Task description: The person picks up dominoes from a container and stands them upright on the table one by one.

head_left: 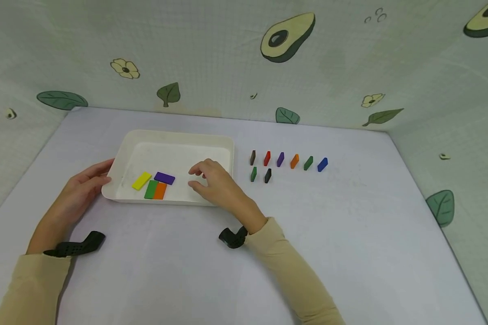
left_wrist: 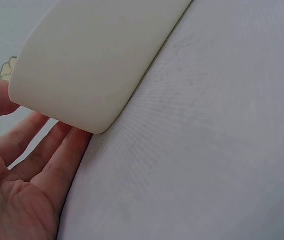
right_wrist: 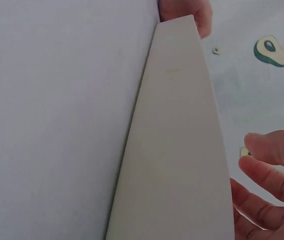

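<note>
A shallow white tray (head_left: pixel 175 137) lies on the table with four-sided coloured tiles flat in its left half: yellow (head_left: pixel 141 180), purple (head_left: pixel 164 178), green (head_left: pixel 151 189) and orange (head_left: pixel 160 191). The green and orange ones lie side by side. My left hand (head_left: pixel 79 189) holds the tray's left end, thumb at the rim and fingers against the outer wall (left_wrist: pixel 72 65). Over the tray's right half hovers my right hand (head_left: pixel 217 187), fingers loosely bent, thumb and forefinger apart, nothing between them. In the right wrist view its fingers (right_wrist: pixel 266 175) show beyond the tray's front wall (right_wrist: pixel 174 135).
Right of the tray, small tiles stand upright in two rows. The back row has brown (head_left: pixel 253 157), red (head_left: pixel 267 158), purple (head_left: pixel 280 159), orange (head_left: pixel 294 161), green (head_left: pixel 308 163) and blue (head_left: pixel 322 164); green (head_left: pixel 254 174) and black (head_left: pixel 268 175) stand in front.
</note>
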A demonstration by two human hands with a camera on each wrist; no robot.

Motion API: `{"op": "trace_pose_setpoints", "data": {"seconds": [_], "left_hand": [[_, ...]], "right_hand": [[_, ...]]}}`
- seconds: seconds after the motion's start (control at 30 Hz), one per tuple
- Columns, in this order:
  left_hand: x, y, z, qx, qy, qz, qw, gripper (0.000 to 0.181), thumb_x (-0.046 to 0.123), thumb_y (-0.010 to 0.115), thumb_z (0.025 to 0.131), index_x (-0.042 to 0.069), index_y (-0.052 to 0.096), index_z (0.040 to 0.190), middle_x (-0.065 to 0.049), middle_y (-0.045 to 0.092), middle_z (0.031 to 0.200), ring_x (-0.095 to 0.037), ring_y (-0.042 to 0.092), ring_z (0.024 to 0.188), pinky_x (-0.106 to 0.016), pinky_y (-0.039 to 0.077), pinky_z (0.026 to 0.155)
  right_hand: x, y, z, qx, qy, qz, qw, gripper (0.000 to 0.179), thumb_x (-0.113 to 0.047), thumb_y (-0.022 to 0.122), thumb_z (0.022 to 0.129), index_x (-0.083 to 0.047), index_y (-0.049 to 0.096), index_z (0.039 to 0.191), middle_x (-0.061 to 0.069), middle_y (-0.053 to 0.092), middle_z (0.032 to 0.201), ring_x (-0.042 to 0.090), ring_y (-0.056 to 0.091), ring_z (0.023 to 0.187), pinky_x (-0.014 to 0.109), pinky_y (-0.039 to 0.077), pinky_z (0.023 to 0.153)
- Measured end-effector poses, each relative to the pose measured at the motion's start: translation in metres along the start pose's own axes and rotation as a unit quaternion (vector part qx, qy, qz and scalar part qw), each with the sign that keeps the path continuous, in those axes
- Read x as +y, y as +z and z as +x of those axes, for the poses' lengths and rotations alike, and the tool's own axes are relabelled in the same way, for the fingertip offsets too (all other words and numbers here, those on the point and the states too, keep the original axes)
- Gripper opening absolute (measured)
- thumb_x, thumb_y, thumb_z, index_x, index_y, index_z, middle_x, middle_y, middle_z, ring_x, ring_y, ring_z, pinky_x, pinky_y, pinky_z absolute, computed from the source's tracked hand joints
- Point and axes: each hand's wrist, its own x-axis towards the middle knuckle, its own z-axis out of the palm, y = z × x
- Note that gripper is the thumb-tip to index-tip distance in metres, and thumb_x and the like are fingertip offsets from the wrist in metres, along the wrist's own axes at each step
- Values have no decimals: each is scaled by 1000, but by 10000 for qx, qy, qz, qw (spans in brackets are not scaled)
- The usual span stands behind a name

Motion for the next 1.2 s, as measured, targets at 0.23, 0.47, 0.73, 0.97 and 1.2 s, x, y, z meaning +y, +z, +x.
{"op": "trace_pose_setpoints", "data": {"seconds": [0.23, 0.47, 0.73, 0.97, 1.2], "left_hand": [[0, 1, -1, -14, 19, -25, 10000, 51, 17, 48, 97, 15, 32, 145, 4, 32, 146, 10, 45, 110, -2, 40, 84], [1, 2, 0, -2, 70, -92, 9999, 52, 17, 49, 97, 13, 32, 145, 10, 40, 136, 9, 47, 109, -3, 41, 84], [1, 3, 1, 20, 51, -133, 9999, 53, 16, 50, 96, 10, 31, 146, 12, 42, 131, 8, 47, 108, -3, 41, 83], [2, 1, 1, 67, 0, -3, 10000, 54, 18, 50, 97, 12, 30, 146, 11, 40, 134, 10, 46, 108, -2, 41, 83], [1, 1, 0, 31, 91, -165, 9998, 52, 16, 50, 96, 11, 33, 145, 14, 43, 130, 8, 48, 108, -4, 42, 83]], "right_hand": [[-6, 12, 7, -123, -34, -69, 9999, 28, -22, 61, 90, -9, 58, 115, 6, 55, 113, 17, 50, 104, 22, 43, 89], [-14, 22, 19, -239, 32, -26, 9997, 33, -24, 65, 88, -10, 58, 117, 6, 55, 114, 17, 50, 104, 18, 43, 88], [-23, 31, 32, -341, 55, -143, 9993, 32, -24, 65, 87, -10, 60, 116, 3, 56, 110, 13, 51, 100, 15, 42, 84], [-27, 39, 43, -529, 229, -365, 9977, 29, -26, 66, 86, -12, 62, 111, -1, 55, 96, 8, 48, 83, 13, 39, 69], [-24, 51, 46, -668, 480, -400, 9958, 28, -30, 68, 85, -14, 62, 107, -4, 54, 91, 7, 48, 80, 12, 39, 66]]}}
